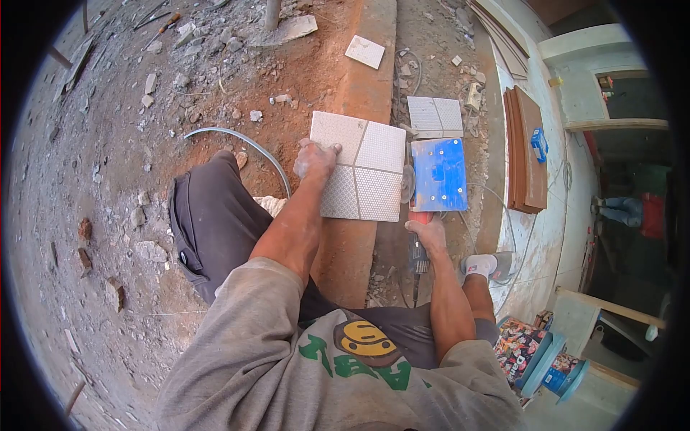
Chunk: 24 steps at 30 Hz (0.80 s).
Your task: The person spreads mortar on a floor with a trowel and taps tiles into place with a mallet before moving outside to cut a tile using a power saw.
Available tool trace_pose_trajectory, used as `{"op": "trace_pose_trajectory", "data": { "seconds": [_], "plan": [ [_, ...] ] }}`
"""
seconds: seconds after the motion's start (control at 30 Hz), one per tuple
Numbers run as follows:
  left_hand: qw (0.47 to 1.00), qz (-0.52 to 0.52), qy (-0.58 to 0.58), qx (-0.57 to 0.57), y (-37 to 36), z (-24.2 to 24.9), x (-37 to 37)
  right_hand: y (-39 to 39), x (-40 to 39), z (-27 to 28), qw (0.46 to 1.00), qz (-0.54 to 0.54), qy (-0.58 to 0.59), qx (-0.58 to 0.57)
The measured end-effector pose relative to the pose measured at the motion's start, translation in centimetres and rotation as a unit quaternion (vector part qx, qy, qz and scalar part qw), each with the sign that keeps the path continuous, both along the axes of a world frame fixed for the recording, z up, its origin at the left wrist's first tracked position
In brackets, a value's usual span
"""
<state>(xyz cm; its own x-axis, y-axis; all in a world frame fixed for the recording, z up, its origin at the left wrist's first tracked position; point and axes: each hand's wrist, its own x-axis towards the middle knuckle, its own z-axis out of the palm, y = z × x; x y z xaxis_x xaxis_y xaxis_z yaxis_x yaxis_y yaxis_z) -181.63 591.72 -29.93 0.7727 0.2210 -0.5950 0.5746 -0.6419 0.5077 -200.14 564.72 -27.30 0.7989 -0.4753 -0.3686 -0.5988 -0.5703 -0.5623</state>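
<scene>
My left hand (316, 159) is closed on the left edge of a pale patterned floor tile (363, 172), thumb on its upper face. The tile lies across the orange-brown ledge, with grey lines dividing its face into panels. In my right hand (429, 233) is an angle grinder (418, 253) with a black body and a red section near the head. A blue plate (440, 174) with several screws covers its head. The grinder's round disc (408, 184) stands right at the tile's right edge.
A tile piece (435, 117) lies beyond the blue plate, and a smaller offcut (364, 52) is on the ledge (345, 262). Brown boards (526, 151) bear a blue box (539, 145). Paint buckets (528, 352) stand lower right. A curved hose (248, 138) and rubble lie left.
</scene>
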Motion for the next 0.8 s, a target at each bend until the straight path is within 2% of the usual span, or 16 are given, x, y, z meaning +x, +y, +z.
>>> {"op": "trace_pose_trajectory", "data": {
  "seconds": [0.43, 0.7, 0.8],
  "plan": [
    [1.0, 0.001, 0.006, -0.003, 0.1, 0.3, 0.0, -0.3, 0.9, -0.4, 1.0, -0.014, 0.026, -0.006],
    [1.0, 0.008, 0.002, -0.016, 0.1, 0.5, -0.2, 0.0, 1.5, 0.2, 1.0, -0.006, -0.026, -0.004],
    [1.0, 0.004, 0.011, -0.016, 0.1, 0.8, -0.1, -0.6, 1.5, -0.7, 1.0, -0.016, -0.006, -0.01]
  ]
}}
